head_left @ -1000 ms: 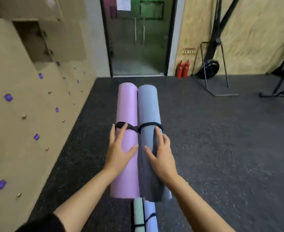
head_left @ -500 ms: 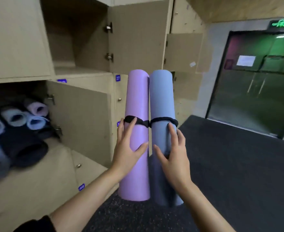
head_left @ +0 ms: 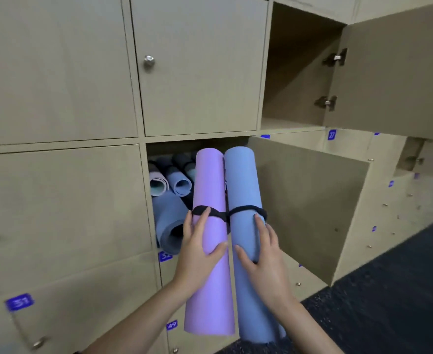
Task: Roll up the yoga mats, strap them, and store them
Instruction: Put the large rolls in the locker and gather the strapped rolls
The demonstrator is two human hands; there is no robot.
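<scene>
Two rolled mats are held side by side, pointing away from me: a purple mat (head_left: 210, 277) and a blue mat (head_left: 246, 185). A black strap (head_left: 225, 213) loops round both near their middle. My left hand (head_left: 197, 254) grips the purple mat just below the strap. My right hand (head_left: 266, 256) grips the blue mat at the same height. Their far ends reach the mouth of an open locker compartment (head_left: 174, 149) that holds several rolled mats (head_left: 172, 198).
The compartment's door (head_left: 307, 200) swings open to the right of the mats. A second open compartment (head_left: 294, 80) with its door (head_left: 399, 72) sits above right. Shut beige locker doors surround them. Dark floor (head_left: 401, 290) lies at lower right.
My view has swung left from the gym floor and glass door to face the lockers. The strapped pair, held the same way, now points at the open compartment.
</scene>
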